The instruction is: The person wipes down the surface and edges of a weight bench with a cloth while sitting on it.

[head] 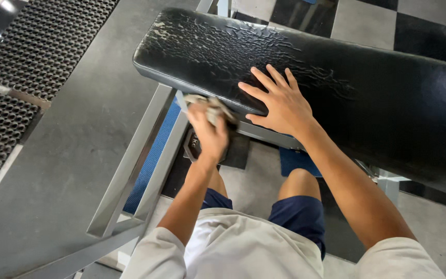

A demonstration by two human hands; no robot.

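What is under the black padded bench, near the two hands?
Under the bench pad show a grey metal frame, blue matting and checkered floor tiles. The left hand holds a cloth at the pad's edge. The pad hides its underside.

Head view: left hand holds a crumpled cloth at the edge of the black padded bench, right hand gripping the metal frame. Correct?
Not quite. In the head view the right hand is not on the metal frame; it lies flat, fingers spread, on top of the black padded bench. The rest stands: the left hand holds a crumpled cloth at the bench's edge.
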